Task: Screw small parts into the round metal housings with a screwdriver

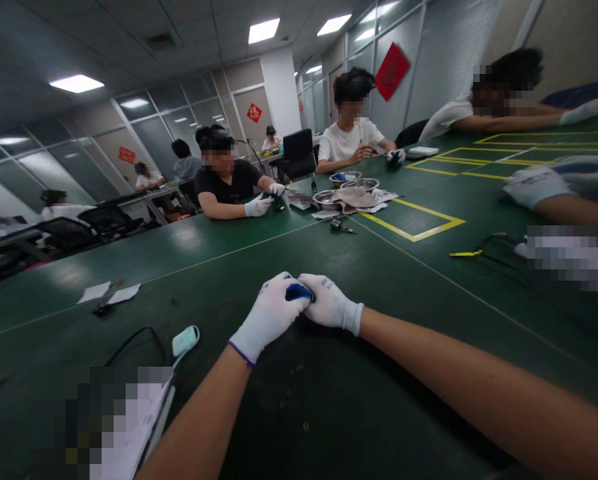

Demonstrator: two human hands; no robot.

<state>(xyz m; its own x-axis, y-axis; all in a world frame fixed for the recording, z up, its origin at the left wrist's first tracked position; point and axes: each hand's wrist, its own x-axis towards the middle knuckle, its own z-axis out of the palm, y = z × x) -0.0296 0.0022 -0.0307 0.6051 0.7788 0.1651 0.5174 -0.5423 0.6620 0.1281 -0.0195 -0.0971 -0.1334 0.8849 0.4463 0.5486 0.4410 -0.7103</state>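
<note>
Both of my hands wear white work gloves with blue palms, and they meet above the green table [213, 293]. My left hand [273, 303] is closed, its thumb and fingers curled against the other glove. My right hand [329, 303] is also closed, with its fingertips pressed in at the same spot. Whatever lies between them is hidden by the gloves; only a small dark edge shows there. Several small rings [297, 369] lie scattered on the tabletop below my wrists.
At the left lie a blurred-out device [153, 407] and a pale green gadget [185, 341] with a cable. Papers [95, 292] rest farther left. Metal bowls [326, 199] with a cloth [353, 198] stand ahead, near a dark metal part [341, 227]. Co-workers sit across and at the right.
</note>
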